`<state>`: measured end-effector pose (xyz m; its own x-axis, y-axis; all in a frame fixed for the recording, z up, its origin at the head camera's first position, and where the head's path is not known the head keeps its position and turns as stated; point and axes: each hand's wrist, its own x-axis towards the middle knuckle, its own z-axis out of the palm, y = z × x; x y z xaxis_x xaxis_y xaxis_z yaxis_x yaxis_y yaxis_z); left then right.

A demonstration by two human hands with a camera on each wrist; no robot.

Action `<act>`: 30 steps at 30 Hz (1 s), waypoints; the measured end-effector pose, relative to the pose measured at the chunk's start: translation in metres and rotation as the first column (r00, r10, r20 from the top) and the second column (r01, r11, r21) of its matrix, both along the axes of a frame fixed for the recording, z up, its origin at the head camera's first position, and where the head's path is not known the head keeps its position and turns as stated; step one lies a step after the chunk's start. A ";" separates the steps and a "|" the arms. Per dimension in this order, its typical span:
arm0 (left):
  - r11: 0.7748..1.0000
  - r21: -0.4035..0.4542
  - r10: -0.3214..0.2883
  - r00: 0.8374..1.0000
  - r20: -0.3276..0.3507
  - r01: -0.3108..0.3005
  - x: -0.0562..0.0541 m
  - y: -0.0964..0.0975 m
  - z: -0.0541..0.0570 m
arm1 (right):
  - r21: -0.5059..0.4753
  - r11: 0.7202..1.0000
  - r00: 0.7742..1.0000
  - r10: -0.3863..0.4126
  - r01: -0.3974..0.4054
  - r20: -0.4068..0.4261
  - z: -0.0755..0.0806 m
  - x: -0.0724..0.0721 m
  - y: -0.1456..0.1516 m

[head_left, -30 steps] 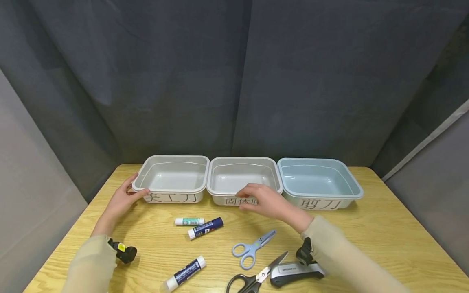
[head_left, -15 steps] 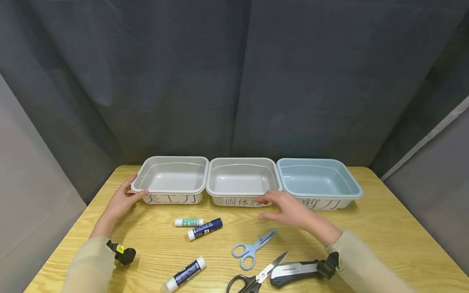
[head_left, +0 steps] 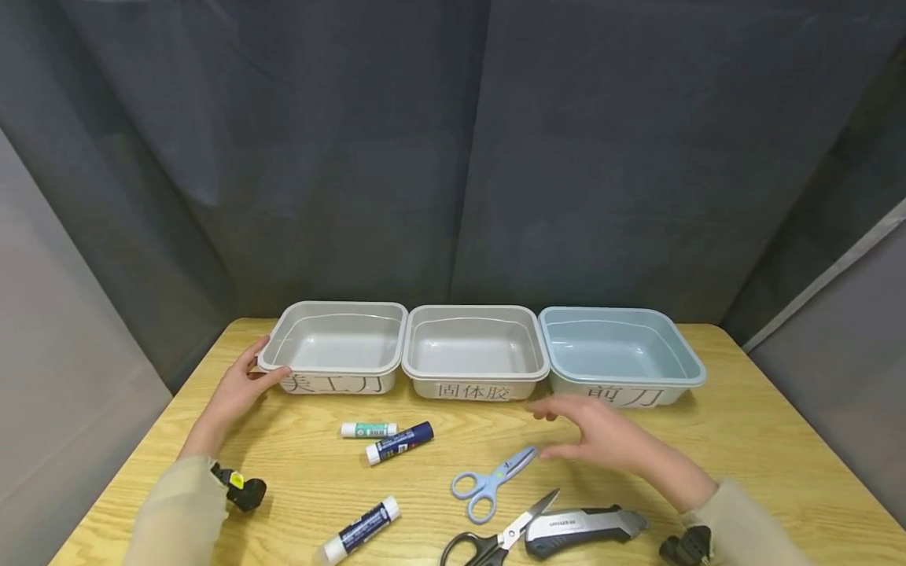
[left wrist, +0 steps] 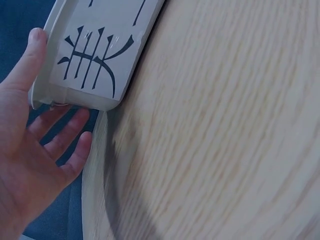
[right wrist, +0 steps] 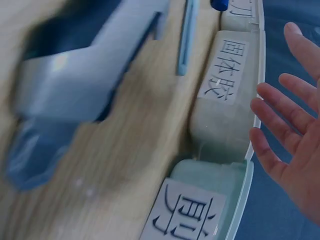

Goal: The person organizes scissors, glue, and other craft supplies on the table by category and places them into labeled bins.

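Observation:
My left hand (head_left: 235, 391) rests at the left front corner of the left grey bin (head_left: 333, 382); its thumb lies on the front rim and its loosely extended fingers are at the side. In the right wrist view, my right hand (right wrist: 295, 125) has spread fingers and holds nothing. From the head camera, the right hand hovers in front of the blue bin (head_left: 623, 395), right of the light-blue scissors (head_left: 488, 486). Below it lie a utility knife (head_left: 583, 529) and black-handled scissors (head_left: 499, 538), touching or overlapping.
The middle grey bin (head_left: 474, 388) stands between the other two. A green-and-white glue stick (head_left: 369, 430) and a navy glue stick (head_left: 399, 442) lie before the bins. Another glue stick (head_left: 361, 530) lies nearer the front. A dark curtain (head_left: 453, 157) hangs behind the wooden table (head_left: 297, 487).
My right hand has moved right and toward me, from the middle bin's front to beside the light-blue scissors, uncovering the middle label and the knife. The left hand stays at its corner.

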<state>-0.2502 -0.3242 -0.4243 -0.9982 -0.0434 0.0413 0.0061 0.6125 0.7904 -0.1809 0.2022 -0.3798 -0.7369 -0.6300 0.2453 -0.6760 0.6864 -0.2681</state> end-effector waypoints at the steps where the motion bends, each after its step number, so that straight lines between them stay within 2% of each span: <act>1: 1.000 0.000 0.001 1.000 0.000 -0.001 0.000 0.000 0.000 | 0.001 1.000 1.000 0.001 -0.001 0.007 -0.001 0.002 0.003; 8: 1.000 -0.005 -0.008 1.000 -0.004 0.008 0.000 -0.001 -0.003 | -0.001 1.000 1.000 0.007 -0.007 0.015 -0.007 0.018 0.016; 15: 1.000 0.007 -0.009 1.000 -0.008 0.009 0.000 0.001 0.001 | 0.018 1.000 0.999 0.012 -0.013 0.034 -0.011 0.025 0.022; 22: 1.000 0.005 -0.003 1.000 -0.001 0.003 0.000 0.001 0.001 | 0.031 0.999 0.988 0.010 -0.015 0.152 -0.015 0.033 0.029; 27: 1.000 0.004 0.008 1.000 0.008 -0.008 -0.001 0.000 0.000 | 0.052 0.998 0.984 0.025 -0.035 0.176 -0.022 0.040 0.033; 30: 1.000 0.000 0.012 1.000 0.009 -0.012 -0.001 0.000 -0.001 | 0.059 0.998 0.976 0.020 -0.034 0.218 -0.025 0.042 0.036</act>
<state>-0.2511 -0.3242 -0.4249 -0.9979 -0.0555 0.0319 -0.0088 0.6124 0.7905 -0.1387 0.2379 -0.4046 -0.7507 -0.6594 0.0413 -0.6250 0.6885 -0.3679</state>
